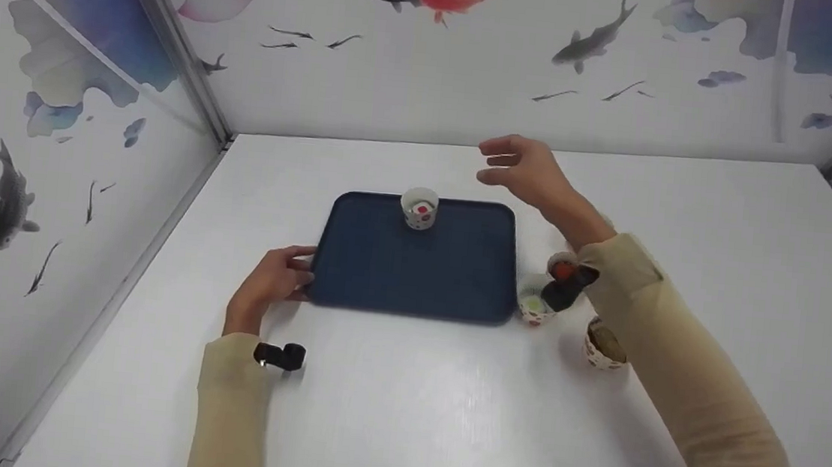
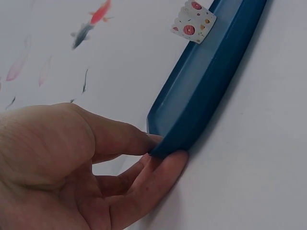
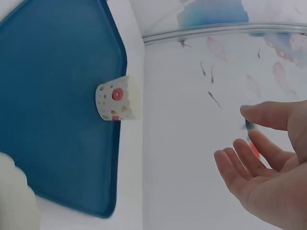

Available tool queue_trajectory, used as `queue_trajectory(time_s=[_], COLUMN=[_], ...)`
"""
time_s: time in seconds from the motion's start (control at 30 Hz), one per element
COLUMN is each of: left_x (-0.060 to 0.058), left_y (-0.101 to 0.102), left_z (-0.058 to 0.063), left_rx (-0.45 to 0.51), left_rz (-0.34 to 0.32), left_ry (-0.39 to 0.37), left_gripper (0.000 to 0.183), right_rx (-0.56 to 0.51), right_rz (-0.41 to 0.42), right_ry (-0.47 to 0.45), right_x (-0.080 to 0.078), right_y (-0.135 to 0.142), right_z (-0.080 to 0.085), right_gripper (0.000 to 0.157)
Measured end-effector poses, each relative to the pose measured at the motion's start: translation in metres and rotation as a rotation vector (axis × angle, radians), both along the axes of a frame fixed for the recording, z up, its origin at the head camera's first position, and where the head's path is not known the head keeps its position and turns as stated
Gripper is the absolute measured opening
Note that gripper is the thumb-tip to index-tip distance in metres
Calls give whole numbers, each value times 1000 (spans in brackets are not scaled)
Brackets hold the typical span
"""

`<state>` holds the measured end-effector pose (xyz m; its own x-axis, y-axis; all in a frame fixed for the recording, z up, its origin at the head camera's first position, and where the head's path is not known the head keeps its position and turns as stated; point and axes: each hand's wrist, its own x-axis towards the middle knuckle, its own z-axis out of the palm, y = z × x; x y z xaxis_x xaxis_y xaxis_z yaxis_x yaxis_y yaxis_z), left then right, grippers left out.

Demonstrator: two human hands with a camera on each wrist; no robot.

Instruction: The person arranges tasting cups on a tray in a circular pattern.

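Currently, the left hand (image 1: pixel 278 278) pinches the left edge of one blue tray (image 1: pixel 413 271), which stretches rightward from the grip, while the empty right hand (image 1: pixel 525 171) hovers near its far right corner, fingers loosely bent. One paper cup (image 1: pixel 419 220) stands at the tray's far edge; at least three more cups (image 1: pixel 533 317) sit rightward, some partly behind a sleeve (image 1: pixel 684 355).

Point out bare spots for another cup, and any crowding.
Tray: bare either side of its cup and down to the near rim. Table: bare in front of that rim, between the sleeves. Crowded: off the tray's right edge, where cups stand by the right sleeve; also its left edge, gripped by the left hand.
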<state>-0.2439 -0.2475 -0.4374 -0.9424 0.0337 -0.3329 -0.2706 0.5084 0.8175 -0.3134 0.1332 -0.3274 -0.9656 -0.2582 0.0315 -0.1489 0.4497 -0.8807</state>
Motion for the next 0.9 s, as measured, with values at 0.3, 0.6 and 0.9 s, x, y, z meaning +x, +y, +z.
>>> queue_trajectory(time_s=[0.3, 0.6, 0.9], left_x=[0, -1, 0], left_y=[1, 0, 1], left_z=[3, 5, 2], left_rx=[12, -15, -8], left_rz=[-11, -8, 6], left_ry=[-7, -20, -40], left_gripper=[57, 57, 57], right_rx=[57, 192, 275], right_rz=[10, 26, 110], right_ry=[-3, 46, 176], right_x=[18, 43, 67], right_y=[53, 87, 116], right_z=[13, 20, 8], right_gripper=[50, 51, 48])
